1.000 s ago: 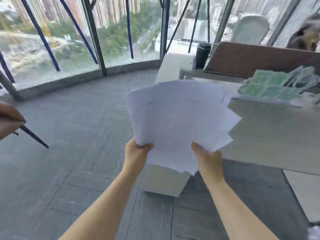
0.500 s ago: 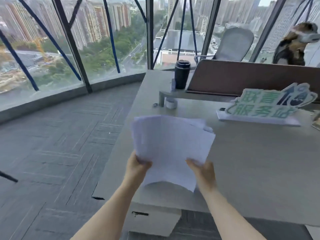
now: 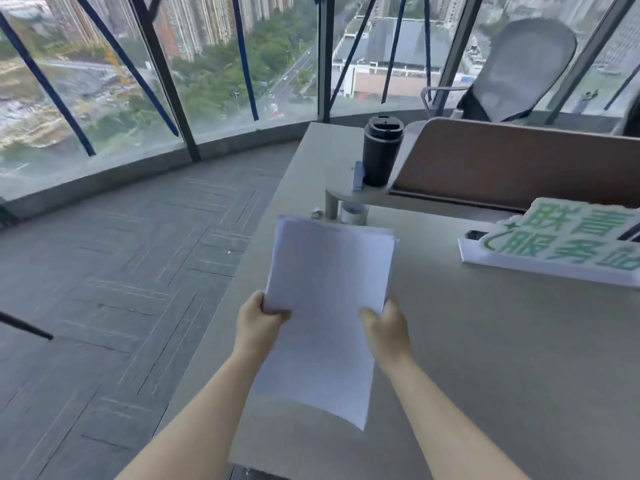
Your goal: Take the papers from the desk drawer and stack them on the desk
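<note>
head view: the left hand (image 3: 258,318) and right hand (image 3: 386,323) each grip a side of the papers (image 3: 325,306), which were fanned and raised a second ago and now sit squared over the worktop (image 3: 502,341), probably close to being set down. whether their lower edge touches it is unclear; the drawer is out of frame, the sign (image 3: 561,239) cut off.

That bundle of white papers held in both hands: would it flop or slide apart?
The papers probably flop: the near corner droops past the left hand and right hand. Sheets likely slip; far edges look slightly staggered. It seems light, pinched only at the sides.
</note>
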{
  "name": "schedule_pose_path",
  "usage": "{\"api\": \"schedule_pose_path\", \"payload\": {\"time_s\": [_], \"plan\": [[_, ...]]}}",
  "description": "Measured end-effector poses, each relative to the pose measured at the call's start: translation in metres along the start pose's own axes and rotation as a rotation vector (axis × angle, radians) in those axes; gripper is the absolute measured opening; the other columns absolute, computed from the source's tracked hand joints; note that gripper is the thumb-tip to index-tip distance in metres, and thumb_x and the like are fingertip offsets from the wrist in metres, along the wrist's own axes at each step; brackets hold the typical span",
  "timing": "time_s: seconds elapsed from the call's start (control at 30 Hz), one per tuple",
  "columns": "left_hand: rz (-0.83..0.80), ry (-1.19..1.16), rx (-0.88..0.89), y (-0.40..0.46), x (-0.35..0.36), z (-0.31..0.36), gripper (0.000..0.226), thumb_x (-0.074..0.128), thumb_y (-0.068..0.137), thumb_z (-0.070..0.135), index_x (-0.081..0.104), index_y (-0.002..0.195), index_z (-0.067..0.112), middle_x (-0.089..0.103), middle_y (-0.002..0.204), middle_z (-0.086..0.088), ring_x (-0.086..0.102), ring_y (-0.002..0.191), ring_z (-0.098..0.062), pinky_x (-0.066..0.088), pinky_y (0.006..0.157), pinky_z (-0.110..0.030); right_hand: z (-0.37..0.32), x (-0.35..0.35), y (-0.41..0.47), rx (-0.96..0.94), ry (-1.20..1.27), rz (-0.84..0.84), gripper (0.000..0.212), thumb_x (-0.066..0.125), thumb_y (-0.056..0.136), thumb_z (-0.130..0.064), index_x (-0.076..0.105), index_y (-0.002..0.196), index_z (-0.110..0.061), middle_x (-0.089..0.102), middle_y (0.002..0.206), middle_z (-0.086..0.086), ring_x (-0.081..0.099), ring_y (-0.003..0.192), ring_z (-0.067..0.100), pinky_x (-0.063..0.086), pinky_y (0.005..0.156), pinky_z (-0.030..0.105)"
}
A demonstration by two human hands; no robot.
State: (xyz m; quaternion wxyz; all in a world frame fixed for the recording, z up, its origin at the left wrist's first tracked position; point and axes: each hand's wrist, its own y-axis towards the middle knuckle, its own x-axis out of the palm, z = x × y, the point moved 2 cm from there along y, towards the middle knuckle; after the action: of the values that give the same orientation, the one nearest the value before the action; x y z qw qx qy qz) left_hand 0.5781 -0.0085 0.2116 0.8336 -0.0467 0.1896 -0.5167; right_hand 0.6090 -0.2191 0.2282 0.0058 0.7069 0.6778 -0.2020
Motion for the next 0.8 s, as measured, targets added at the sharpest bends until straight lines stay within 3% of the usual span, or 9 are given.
{"api": "schedule_pose_path", "payload": {"time_s": [0.07, 0.17, 0.27, 0.43, 0.57, 0.7, 0.8], "plan": [[-0.011, -0.012, -0.051, 0.026, -0.008, 0.010, 0.040, 0.066, 0.055, 0.012, 0.057, 0.089, -0.006, 0.060, 0.077, -0.011, 0.051, 0.067, -0.020, 0.042, 0.061, -0.034, -0.012, 0.012, 0.025, 0.055, -0.085, -0.060, 0.019, 0.052, 0.077, -0.011, 0.060, 0.094, -0.014, 0.069, 0.084, 0.005, 0.062, 0.071, 0.026, 0.047, 0.060, 0.034], [-0.055, 0.046, -0.116, 0.072, -0.023, 0.016, 0.028, 0.063, 0.058, 0.009, 0.061, 0.086, 0.003, 0.064, 0.080, -0.010, 0.058, 0.069, -0.023, 0.047, 0.064, -0.036, -0.017, 0.034, 0.058, 0.116, -0.160, -0.144, 0.031, 0.051, 0.074, -0.013, 0.062, 0.101, -0.003, 0.071, 0.093, 0.014, 0.058, 0.071, 0.025, 0.044, 0.061, 0.032], [-0.097, 0.150, -0.167, 0.126, -0.033, 0.006, 0.026, 0.053, 0.060, 0.008, 0.062, 0.084, 0.005, 0.062, 0.080, -0.011, 0.056, 0.068, -0.024, 0.047, 0.064, -0.035, -0.014, 0.065, 0.087, 0.162, -0.140, -0.164, 0.018, 0.051, 0.080, -0.010, 0.062, 0.094, -0.008, 0.069, 0.093, 0.014, 0.057, 0.072, 0.023, 0.044, 0.060, 0.029], [-0.079, 0.398, -0.138, 0.185, -0.042, -0.022, 0.026, 0.055, 0.075, 0.010, 0.064, 0.100, 0.012, 0.065, 0.085, -0.007, 0.059, 0.078, -0.027, 0.048, 0.070, -0.035, 0.008, 0.119, 0.130, 0.217, -0.088, -0.167, 0.019, 0.052, 0.084, -0.007, 0.060, 0.100, 0.000, 0.065, 0.091, 0.011, 0.057, 0.072, 0.023, 0.047, 0.061, 0.029], [-0.053, 0.491, -0.127, 0.204, -0.044, -0.043, 0.044, 0.059, 0.081, 0.018, 0.058, 0.125, 0.015, 0.066, 0.111, -0.008, 0.059, 0.100, -0.029, 0.047, 0.081, -0.033, 0.027, 0.138, 0.142, 0.228, -0.155, -0.130, 0.019, 0.053, 0.083, -0.010, 0.060, 0.101, -0.007, 0.070, 0.099, 0.010, 0.064, 0.076, 0.025, 0.051, 0.064, 0.031], [0.024, 0.580, -0.152, 0.200, -0.041, -0.055, 0.040, 0.056, 0.081, 0.023, 0.055, 0.121, 0.019, 0.064, 0.118, -0.002, 0.060, 0.100, -0.026, 0.042, 0.072, -0.034, 0.032, 0.145, 0.143, 0.194, -0.523, -0.049, 0.017, 0.052, 0.079, -0.027, 0.051, 0.092, -0.016, 0.066, 0.085, -0.001, 0.064, 0.072, 0.025, 0.045, 0.057, 0.031], [0.095, 0.619, -0.094, 0.196, -0.037, -0.054, 0.035, 0.056, 0.083, 0.022, 0.052, 0.117, 0.014, 0.058, 0.121, -0.009, 0.054, 0.110, -0.031, 0.036, 0.072, -0.035, 0.025, 0.143, 0.139, 0.244, -0.750, 0.033, 0.034, 0.054, 0.079, -0.042, 0.045, 0.099, -0.017, 0.059, 0.083, -0.004, 0.065, 0.082, 0.029, 0.038, 0.058, 0.030]]}}
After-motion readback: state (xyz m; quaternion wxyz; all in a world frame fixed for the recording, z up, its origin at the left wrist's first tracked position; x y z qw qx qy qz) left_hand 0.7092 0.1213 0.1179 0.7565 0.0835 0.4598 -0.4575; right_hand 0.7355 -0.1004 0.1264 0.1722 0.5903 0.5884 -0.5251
